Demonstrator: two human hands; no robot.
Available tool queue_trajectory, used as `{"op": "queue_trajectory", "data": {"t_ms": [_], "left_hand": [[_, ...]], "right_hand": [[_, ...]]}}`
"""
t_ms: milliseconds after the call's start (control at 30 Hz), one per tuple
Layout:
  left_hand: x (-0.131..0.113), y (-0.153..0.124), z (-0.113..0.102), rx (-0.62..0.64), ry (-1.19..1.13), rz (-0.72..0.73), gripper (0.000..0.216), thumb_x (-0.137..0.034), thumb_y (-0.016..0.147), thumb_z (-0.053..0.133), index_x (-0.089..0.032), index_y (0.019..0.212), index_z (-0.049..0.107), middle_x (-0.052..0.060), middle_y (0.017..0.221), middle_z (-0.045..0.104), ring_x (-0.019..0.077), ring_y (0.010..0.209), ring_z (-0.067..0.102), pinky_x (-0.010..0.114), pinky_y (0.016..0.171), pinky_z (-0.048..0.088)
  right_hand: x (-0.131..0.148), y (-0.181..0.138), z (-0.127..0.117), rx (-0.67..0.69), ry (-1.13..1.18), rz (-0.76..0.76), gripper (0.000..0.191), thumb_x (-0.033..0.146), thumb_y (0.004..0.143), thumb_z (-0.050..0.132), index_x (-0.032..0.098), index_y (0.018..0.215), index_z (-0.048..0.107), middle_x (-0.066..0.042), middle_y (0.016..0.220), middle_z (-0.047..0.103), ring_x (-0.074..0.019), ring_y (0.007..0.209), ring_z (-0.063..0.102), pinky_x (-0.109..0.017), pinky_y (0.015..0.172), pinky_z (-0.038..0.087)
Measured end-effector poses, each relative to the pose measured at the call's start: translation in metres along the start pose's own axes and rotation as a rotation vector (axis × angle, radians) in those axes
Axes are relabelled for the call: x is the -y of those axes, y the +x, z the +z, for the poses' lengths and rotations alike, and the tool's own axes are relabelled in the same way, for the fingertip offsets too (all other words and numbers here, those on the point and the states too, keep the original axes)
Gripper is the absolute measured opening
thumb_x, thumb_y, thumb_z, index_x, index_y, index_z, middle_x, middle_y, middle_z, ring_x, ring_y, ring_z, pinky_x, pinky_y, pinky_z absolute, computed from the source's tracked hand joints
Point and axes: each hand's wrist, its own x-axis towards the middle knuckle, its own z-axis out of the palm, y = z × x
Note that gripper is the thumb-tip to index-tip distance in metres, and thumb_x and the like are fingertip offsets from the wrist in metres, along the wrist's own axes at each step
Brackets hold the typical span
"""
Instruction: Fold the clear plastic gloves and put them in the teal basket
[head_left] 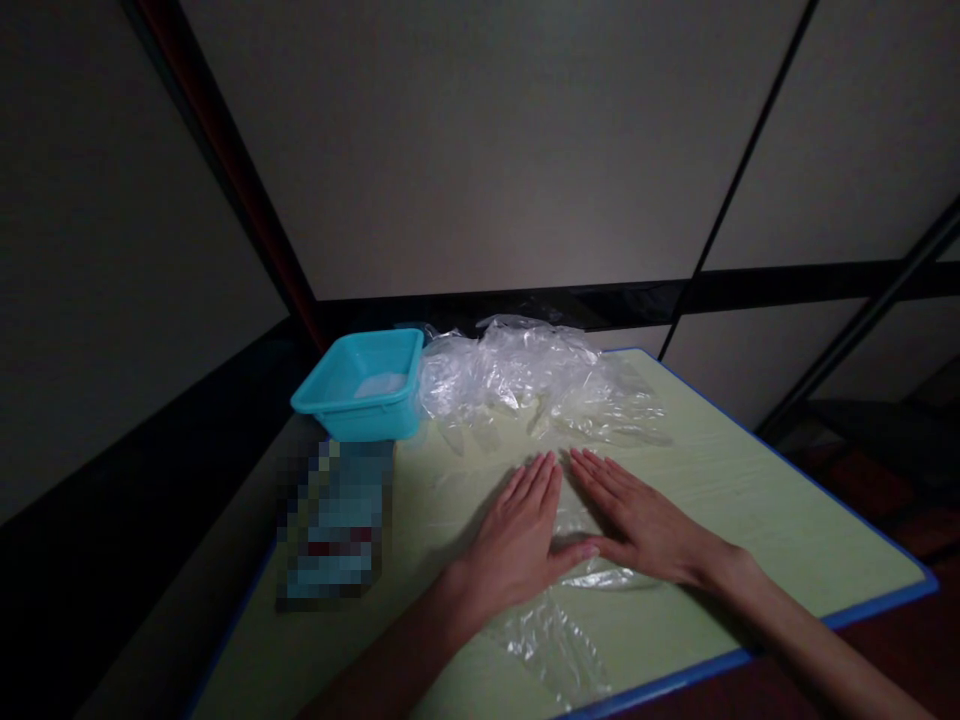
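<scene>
A clear plastic bag [559,640] lies spread on the pale green tabletop, its lower part crinkled near the front edge. My left hand [517,535] rests flat on it, fingers stretched out and pointing away from me. Beside it, my right hand [637,515] also lies flat, angled in from the right. The two thumbs meet or overlap, and the fingertips are a short way apart. Part of the bag is hidden under both hands. Beyond the fingertips sits a heap of crumpled clear plastic bags [517,370].
A turquoise plastic basin [360,425] with something whitish inside stands at the back left. In front of it lies a blurred-out flat item [337,530]. The table [780,530] has a blue edge, and pale panels [480,150] rise behind it.
</scene>
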Motion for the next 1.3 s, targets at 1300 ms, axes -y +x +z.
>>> {"op": "queue_trajectory", "data": {"t_ms": [1300], "left_hand": [[0.044, -0.054, -0.006, -0.177, -0.054, -0.066, 0.068, -0.037, 0.079, 0.05, -0.006, 0.135, 0.025, 0.017, 0.145, 0.021, 0.0236, 0.134, 0.017, 0.04, 0.107, 0.023]], "right_hand": [[0.088, 0.002, -0.015, -0.009, 0.173, 0.025, 0.083, 0.053, 0.083, 0.044, 0.01, 0.142, 0.005, -0.014, 0.146, 0.012, -0.0269, 0.133, 0.011, -0.044, 0.108, 0.021]]}}
